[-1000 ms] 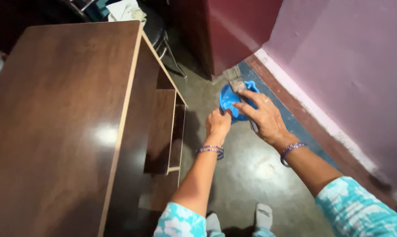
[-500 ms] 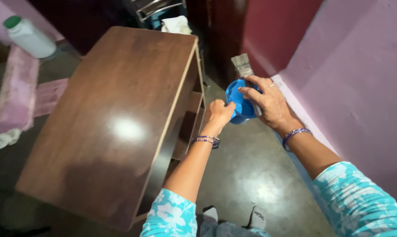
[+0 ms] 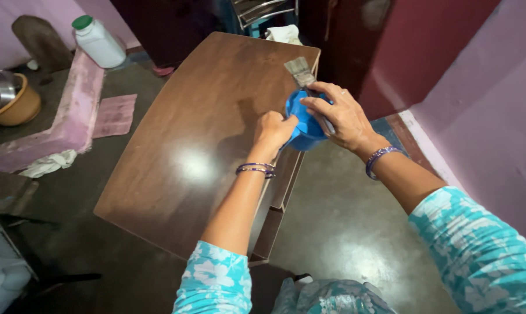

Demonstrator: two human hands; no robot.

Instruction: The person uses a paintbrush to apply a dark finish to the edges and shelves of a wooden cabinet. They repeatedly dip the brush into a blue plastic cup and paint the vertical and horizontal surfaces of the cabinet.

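Both hands hold a blue cup [image 3: 303, 125] over the right edge of the brown desk [image 3: 199, 145]: the left hand [image 3: 273, 129] grips its rim, the right hand [image 3: 338, 116] wraps its far side and also pins a paintbrush [image 3: 301, 73], bristles pointing up

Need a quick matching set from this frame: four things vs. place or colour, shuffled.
Things:
1. paintbrush
2. blue cup
3. white bottle
4. wooden table

Descriptions:
A. green cap, on the floor upper left
B. glossy brown top
C. gripped at its rim by the left hand
D. held by the right hand, bristles up

Pairs: 1-D, 2-C, 3-A, 4-B
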